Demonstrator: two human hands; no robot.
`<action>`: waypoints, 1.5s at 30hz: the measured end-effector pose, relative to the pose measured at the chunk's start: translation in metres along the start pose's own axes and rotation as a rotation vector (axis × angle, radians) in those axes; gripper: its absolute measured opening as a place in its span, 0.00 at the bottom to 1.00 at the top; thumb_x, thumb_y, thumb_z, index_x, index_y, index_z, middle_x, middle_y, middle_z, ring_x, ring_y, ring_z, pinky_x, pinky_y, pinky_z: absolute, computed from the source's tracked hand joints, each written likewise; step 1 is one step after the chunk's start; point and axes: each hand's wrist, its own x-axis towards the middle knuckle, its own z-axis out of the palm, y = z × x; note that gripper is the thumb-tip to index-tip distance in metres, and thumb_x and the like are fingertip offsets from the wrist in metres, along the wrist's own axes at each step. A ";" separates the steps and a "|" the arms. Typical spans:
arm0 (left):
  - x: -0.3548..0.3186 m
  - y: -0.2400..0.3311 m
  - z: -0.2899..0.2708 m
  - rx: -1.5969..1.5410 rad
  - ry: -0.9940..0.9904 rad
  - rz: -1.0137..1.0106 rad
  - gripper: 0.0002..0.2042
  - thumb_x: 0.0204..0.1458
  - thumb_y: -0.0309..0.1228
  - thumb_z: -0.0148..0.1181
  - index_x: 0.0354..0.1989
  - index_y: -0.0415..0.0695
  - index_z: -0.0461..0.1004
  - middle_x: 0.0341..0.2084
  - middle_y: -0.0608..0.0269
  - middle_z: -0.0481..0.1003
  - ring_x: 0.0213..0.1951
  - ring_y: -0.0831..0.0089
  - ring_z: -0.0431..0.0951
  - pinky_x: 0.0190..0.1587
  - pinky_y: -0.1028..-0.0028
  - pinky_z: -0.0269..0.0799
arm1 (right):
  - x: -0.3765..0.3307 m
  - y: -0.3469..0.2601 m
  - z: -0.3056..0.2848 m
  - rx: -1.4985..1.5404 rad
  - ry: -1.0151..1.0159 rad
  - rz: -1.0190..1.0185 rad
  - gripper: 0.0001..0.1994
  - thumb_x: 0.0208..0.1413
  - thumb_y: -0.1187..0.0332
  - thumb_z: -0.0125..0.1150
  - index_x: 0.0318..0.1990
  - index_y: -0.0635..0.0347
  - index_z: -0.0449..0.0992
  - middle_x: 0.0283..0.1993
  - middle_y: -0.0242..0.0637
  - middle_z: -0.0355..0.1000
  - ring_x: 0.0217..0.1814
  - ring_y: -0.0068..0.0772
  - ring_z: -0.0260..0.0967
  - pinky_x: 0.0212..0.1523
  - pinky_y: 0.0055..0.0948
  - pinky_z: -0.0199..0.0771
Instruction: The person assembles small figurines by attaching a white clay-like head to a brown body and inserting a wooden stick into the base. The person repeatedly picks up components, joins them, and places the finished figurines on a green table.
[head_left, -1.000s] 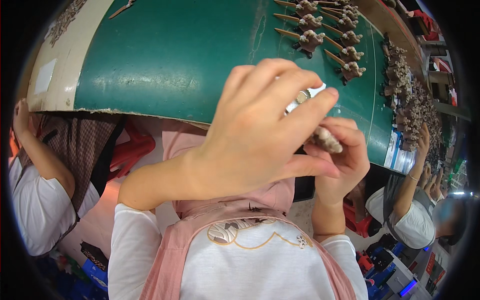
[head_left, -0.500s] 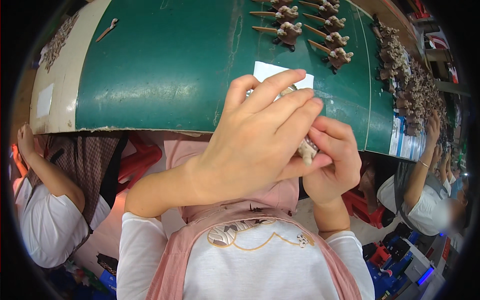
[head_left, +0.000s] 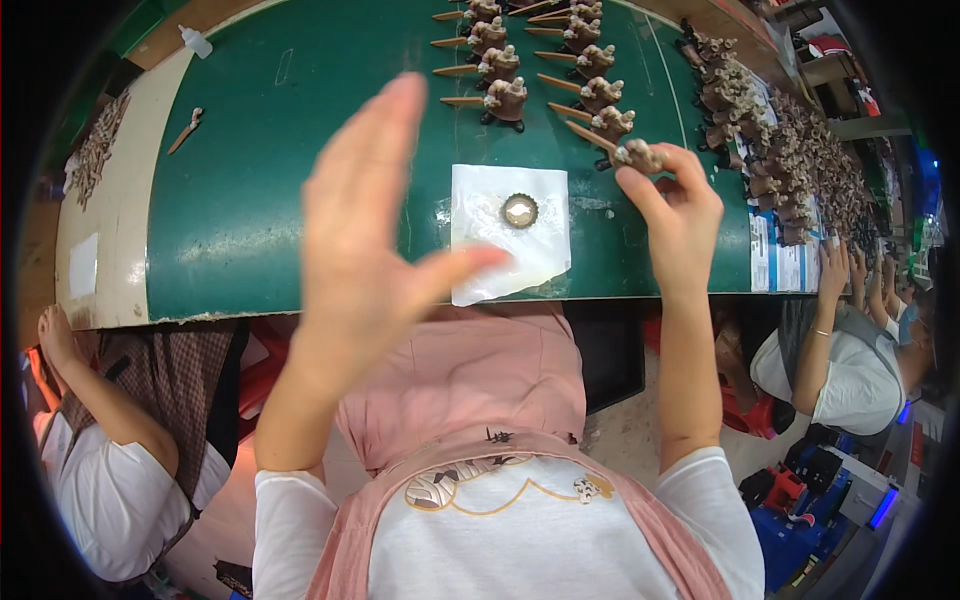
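A small brown figurine on a pointed wooden stick (head_left: pixel 638 153) is pinched at the fingertips of the right hand (head_left: pixel 675 205), above the far right part of a green table (head_left: pixel 300 150). The figurine's lumpy brown body sits right at the fingertips, and the stick runs out from it toward the upper left, so the long axis is slanted, with the pointed end away from the hand. The thumb and fingers are closed together on the piece; the rest of the hand is curled loosely below it.

The left hand (head_left: pixel 365 240) is raised in the air, flat and open, fingers straight and held side by side, thumb spread out to the right. Nothing is held in it, and whether it touches the table cannot be told.

Between the two hands, a white square sheet (head_left: pixel 510 235) lies on the table's near edge, with a small round bottle cap (head_left: pixel 520 211) resting on it, well apart from the held piece.

Beyond the sheet, two rows of matching stick figurines (head_left: pixel 540 60) are laid out on the table, sticks pointing left. A heap of brown pieces (head_left: pixel 770 150) is seen at the far right. A small white bottle (head_left: pixel 197 41) stands at the far left edge.

Other people in white shirts (head_left: pixel 850 370) are seated on either side.
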 end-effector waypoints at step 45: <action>-0.019 -0.162 -0.115 0.733 0.026 -0.243 0.05 0.48 0.29 0.61 0.27 0.42 0.72 0.24 0.59 0.72 0.30 0.57 0.74 0.31 0.62 0.69 | 0.053 0.084 -0.116 -0.776 -0.026 0.198 0.17 0.56 0.58 0.60 0.47 0.59 0.73 0.25 0.38 0.71 0.25 0.28 0.68 0.27 0.29 0.67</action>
